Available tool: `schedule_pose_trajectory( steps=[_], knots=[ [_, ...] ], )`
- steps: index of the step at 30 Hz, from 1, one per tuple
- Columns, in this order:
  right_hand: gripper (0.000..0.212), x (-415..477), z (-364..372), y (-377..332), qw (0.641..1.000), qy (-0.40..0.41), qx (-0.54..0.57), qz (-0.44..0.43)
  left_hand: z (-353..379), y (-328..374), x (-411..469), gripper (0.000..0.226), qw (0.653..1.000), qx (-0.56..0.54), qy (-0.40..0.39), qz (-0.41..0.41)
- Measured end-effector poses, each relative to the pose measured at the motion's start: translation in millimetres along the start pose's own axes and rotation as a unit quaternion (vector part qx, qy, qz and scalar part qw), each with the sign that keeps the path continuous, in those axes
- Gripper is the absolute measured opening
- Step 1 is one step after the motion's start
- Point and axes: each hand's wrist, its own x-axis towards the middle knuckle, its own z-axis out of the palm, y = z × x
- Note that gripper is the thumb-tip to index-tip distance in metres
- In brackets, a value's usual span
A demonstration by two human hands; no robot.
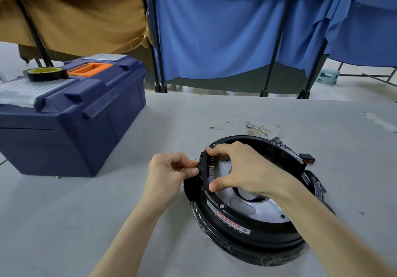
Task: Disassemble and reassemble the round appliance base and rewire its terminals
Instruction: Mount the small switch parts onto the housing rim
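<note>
Round appliance base (257,225) sits on the bench (86,223), centre-right and near the person, open side up w/ a silver metal plate (264,209) showing inside the black ring. Red-and-white label (232,217) on the ring's near side. At the base's left rim a black terminal block (203,169) stands on edge, gold contacts facing inward. L hand (169,173) pinches the block's outer side betw. thumb and curled fingers. R hand (240,167) reaches over the base and spans the block: forefinger tip on its far end, thumb on its near end, other fingers curled above the plate. Small switch w/ red face (308,159) sits just beside the base's far-right rim. Loose thin wires w/ brass terminals (256,129) lie on the bench beyond the base, apart from it. Dark blue toolbox (71,115) w/ orange handle at far left, lid down; black tape roll (46,74) on its lid. Behind the bench: blue curtain (225,36) and tan curtain (75,14) on black poles; pale green stool (328,76) on the floor, far right.
</note>
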Motion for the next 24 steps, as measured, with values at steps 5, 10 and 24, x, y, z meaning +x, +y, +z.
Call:
schedule_pose_trajectory(
  steps=[5, 10, 24],
  knots=[
    [0.095, -1, 0, 1, 1.0, 0.001, 0.017, 0.004, -8, 2, 4, 0.022, 0.999, -0.001, -0.036, 0.0],
    [0.085, -3, -9, -5, 1.0, 0.002, 0.013, -0.002, 2, 9, 8, 0.02, 0.999, 0.022, 0.049, 0.005],
    [0.025, -6, -80, 121, 0.931, 0.218, -0.084, 0.281, 37, 6, -5, 0.036, 0.999, -0.053, 0.002, 0.008]
  ],
)
